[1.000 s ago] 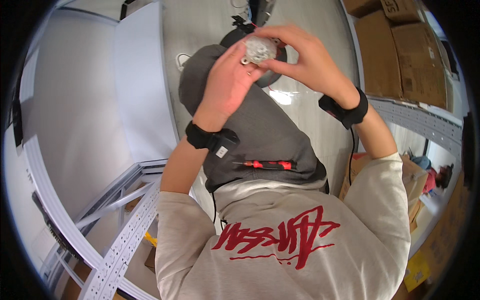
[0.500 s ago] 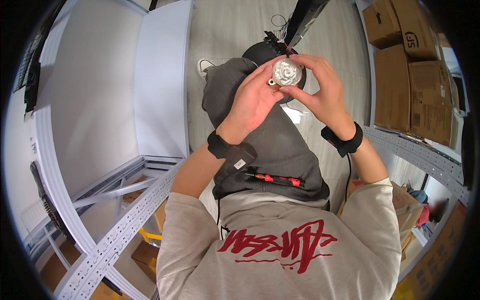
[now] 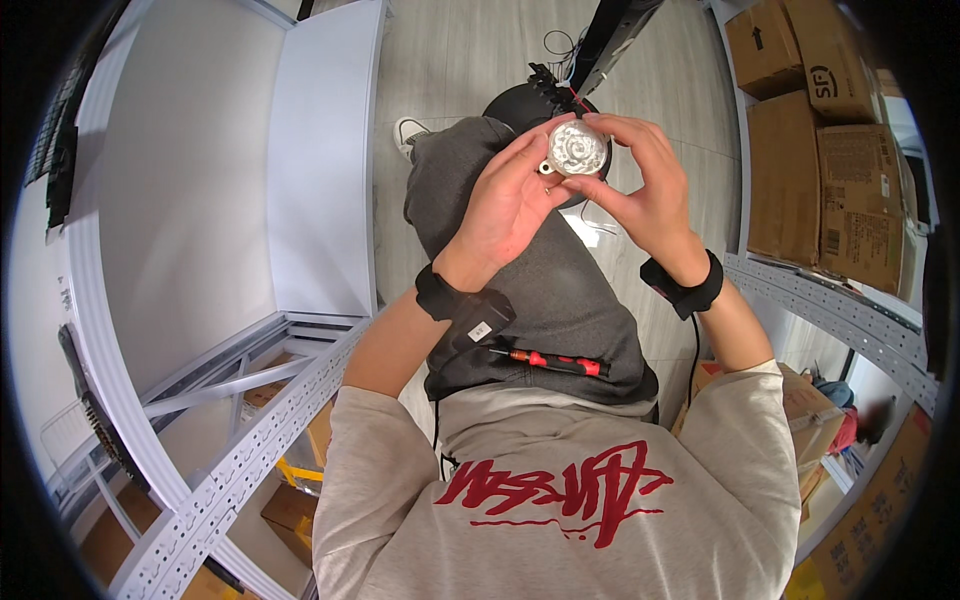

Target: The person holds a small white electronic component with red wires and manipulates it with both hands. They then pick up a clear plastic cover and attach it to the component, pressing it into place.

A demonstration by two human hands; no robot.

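Note:
Both hands hold a small round disc with a clear, shiny rippled cover (image 3: 577, 148), above my knees. A pale screw tab with a hole sticks out at its left side. My left hand (image 3: 508, 200) supports it from the left with fingers behind it. My right hand (image 3: 650, 180) grips its right rim between thumb and fingers. A red and black screwdriver (image 3: 555, 362) lies across my lap, its tip to the left. Dark straps circle both wrists, and a dark translucent piece with a white label (image 3: 482, 318) is beside the left one.
Beyond my hands is a round black seat (image 3: 512, 103) with black clips and thin wires, near a dark upright post (image 3: 610, 45). Cardboard boxes (image 3: 785, 175) fill the shelf at right. White metal shelving (image 3: 250, 450) stands at left.
The disc has tilted slightly and shifted a little right and down in my fingers. My grip and the screwdriver stay much the same.

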